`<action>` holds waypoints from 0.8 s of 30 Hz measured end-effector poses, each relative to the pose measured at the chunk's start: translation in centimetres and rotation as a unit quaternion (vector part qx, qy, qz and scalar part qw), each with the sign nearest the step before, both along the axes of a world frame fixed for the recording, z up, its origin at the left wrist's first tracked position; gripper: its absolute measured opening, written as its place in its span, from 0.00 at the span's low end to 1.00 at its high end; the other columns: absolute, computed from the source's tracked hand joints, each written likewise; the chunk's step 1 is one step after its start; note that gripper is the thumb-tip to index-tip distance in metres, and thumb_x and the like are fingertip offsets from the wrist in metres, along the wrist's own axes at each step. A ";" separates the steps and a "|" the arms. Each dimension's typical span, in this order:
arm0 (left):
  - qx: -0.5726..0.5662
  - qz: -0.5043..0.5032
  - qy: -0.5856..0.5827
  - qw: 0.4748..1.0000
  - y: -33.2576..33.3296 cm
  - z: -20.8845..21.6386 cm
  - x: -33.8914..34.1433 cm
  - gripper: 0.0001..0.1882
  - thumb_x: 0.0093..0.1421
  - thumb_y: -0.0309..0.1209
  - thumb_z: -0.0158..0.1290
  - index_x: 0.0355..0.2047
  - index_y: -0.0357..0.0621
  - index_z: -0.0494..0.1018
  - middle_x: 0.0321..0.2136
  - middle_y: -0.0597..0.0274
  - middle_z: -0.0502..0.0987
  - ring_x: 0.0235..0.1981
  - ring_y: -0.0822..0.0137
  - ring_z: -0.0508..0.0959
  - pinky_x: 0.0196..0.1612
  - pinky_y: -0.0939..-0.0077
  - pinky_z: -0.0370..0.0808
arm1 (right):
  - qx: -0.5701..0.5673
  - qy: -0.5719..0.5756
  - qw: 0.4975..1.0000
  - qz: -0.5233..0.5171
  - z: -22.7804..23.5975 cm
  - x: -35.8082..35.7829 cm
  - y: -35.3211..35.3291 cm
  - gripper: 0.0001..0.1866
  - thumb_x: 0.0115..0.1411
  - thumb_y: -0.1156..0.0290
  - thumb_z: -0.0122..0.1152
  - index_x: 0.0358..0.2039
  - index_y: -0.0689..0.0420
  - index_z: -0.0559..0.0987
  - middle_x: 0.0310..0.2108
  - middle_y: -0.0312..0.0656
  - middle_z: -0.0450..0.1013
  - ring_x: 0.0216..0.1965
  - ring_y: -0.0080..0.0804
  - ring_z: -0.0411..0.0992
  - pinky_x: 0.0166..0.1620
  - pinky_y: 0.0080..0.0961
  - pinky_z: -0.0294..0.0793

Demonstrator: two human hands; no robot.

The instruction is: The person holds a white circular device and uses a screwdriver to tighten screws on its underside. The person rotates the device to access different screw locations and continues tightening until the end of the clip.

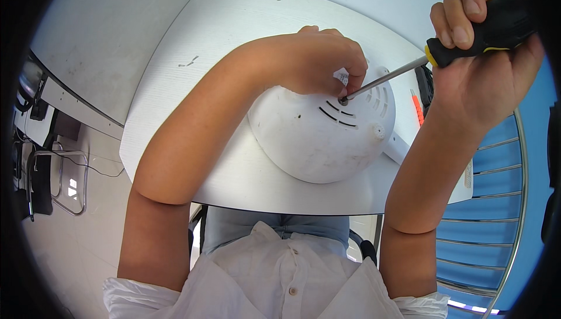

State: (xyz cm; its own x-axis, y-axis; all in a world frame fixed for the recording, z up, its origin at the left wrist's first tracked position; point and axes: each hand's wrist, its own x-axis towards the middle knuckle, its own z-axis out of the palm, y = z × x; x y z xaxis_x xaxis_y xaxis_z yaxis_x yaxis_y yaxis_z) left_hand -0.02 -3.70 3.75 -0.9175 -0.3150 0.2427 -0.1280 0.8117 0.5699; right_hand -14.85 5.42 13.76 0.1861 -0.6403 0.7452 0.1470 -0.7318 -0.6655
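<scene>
A rounded white plastic appliance housing (pixel 310 149) lies on the white table (pixel 222 193), its slotted vents and a small round foot facing up. My right hand (pixel 482 73) is wrapped round the black and yellow handle of a long screwdriver (pixel 400 72), held high at the right. Its metal shaft slants down to the left into a small dark hole beside the vents. My left hand (pixel 327 62) rests over the housing's far side, thumb and finger pinched on the shaft close to its tip. The tip itself, and any screw under it, are hidden.
An orange slim tool (pixel 416 108) lies on the table right of the housing, near a black object (pixel 425 85). A metal rail (pixel 517 161) runs along the right side. Walls stand behind and to the left. A metal-framed chair (pixel 85 184) is at far left.
</scene>
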 end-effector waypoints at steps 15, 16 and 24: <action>-0.011 -0.013 0.013 1.000 0.1 0.0 0.3 0.03 0.50 0.22 0.56 0.23 0.45 0.76 0.50 0.64 0.73 0.50 0.60 0.69 0.49 0.68 0.70 | -0.008 -0.006 1.000 0.006 -0.2 -0.3 0.1 0.21 0.66 0.56 0.29 0.35 0.56 0.70 0.27 0.45 0.64 0.21 0.26 0.59 0.25 0.22 0.58; -0.004 -0.015 0.007 1.000 0.0 0.0 0.3 0.03 0.50 0.22 0.56 0.23 0.45 0.76 0.50 0.65 0.73 0.50 0.60 0.69 0.49 0.68 0.69 | -0.003 -0.007 1.000 0.006 -0.1 -0.2 0.1 0.21 0.66 0.56 0.29 0.35 0.56 0.70 0.27 0.45 0.64 0.21 0.27 0.59 0.25 0.22 0.58; 0.017 -0.010 -0.008 1.000 0.0 0.2 0.2 0.03 0.50 0.22 0.56 0.22 0.45 0.75 0.48 0.68 0.74 0.49 0.62 0.68 0.49 0.70 0.69 | -0.016 0.010 1.000 0.019 0.0 0.1 -0.4 0.21 0.66 0.58 0.28 0.37 0.56 0.71 0.27 0.45 0.64 0.21 0.27 0.60 0.25 0.22 0.59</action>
State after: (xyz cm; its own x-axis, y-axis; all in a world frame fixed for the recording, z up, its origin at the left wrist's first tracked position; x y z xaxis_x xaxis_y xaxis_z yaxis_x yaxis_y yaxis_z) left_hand 0.20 -3.66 3.97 -0.9270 -0.3050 0.2184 -0.1212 0.7945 0.5951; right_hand -14.75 4.98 13.81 0.2253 -0.6077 0.7616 0.1627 -0.7472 -0.6444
